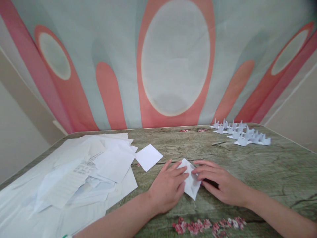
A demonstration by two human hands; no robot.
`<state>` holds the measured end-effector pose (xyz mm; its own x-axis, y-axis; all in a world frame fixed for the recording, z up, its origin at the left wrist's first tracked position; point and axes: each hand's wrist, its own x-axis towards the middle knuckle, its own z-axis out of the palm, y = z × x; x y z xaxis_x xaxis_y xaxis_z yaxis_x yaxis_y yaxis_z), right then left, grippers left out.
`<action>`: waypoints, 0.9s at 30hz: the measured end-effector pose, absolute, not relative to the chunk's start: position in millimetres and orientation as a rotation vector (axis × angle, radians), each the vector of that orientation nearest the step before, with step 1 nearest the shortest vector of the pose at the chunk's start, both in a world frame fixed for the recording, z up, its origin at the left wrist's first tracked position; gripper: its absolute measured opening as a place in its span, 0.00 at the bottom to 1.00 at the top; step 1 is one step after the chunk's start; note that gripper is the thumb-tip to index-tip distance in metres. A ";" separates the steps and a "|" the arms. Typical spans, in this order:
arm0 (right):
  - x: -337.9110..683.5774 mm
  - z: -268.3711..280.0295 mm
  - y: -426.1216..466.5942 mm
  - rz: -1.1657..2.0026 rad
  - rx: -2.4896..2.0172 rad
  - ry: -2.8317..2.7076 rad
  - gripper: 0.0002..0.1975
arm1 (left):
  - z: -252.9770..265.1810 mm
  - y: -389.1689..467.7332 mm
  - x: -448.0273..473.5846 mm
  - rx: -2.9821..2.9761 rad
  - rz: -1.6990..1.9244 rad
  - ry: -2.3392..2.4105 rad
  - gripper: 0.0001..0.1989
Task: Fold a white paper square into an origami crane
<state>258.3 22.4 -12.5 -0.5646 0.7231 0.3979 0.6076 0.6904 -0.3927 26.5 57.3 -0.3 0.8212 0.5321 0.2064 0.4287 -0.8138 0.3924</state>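
Note:
A small white folded paper (190, 188), roughly kite-shaped with creases, lies on the table in front of me. My left hand (168, 185) rests flat across its left side, fingers stretched out and pressing on it. From the right, my right hand (220, 181) has its fingertips over the paper's right edge, with the thumb close beneath them, so it takes the edge between fingers and thumb. Part of the folded paper is hidden under both hands. Just beyond my left hand, a flat white paper square (149, 157) lies turned cornerwise.
A loose heap of white paper sheets (116, 162), some printed, covers the table's left side. Several folded paper cranes (244, 135) stand in rows at the back right. The wood-patterned table (279, 172) bears printed pink flowers (193, 227). A patterned curtain (128, 66) hangs behind it.

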 end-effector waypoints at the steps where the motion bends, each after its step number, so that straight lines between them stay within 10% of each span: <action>1: 258.2 -11.7 22.4 0.264 -1.031 -2.372 0.12 | 0.9 57.0 26.4 2.669 0.433 0.731 0.16; 9: 247.8 0.1 14.8 0.158 -0.975 -2.482 0.13 | 0.6 57.6 26.3 2.681 0.400 0.659 0.36; 16: 249.9 -6.6 17.2 0.265 -1.037 -2.382 0.09 | -4.8 60.4 27.9 2.593 0.530 0.720 0.11; 27: 249.5 -9.1 21.2 0.601 -1.212 -2.054 0.09 | 0.5 60.0 29.7 2.515 0.591 0.793 0.15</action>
<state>249.5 21.2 -9.1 -0.3451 0.8850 0.3126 0.5770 0.4627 -0.6730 29.7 60.0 0.5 0.7448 0.6132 0.2630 0.4271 -0.7410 0.5182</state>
